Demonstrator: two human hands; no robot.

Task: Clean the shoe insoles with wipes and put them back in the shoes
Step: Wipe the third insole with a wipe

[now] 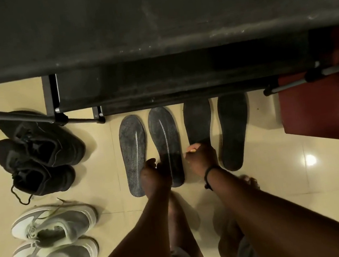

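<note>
Both hands reach down and forward from the near edge of the picture toward a row of four insoles on the floor. The left hand (pixel 155 171) lies on the near end of the second insole (pixel 164 137) from the left, with the fingers bent over its left edge; whether it really grips the insole I cannot tell. The right hand (pixel 201 158) is curled over the near end of the third insole (pixel 198 122), and it hides that end, so the hold is not clear either. A dark band is on the right wrist.

All four insoles lie flat, side by side, with the long axis running from near to far. The first insole (pixel 134 153) on the left and the second are grey with a pattern; the third and the fourth insole (pixel 233 130) are plain black. Their far ends reach to the dark bench (pixel 149 22), and its shadow makes those ends hard to see.

Well to the left stand two black shoes (pixel 37 155), and nearer, two grey and white shoes (pixel 55 238), all lying across with the toes to the right. A red surface (pixel 326 104) is at the right.
</note>
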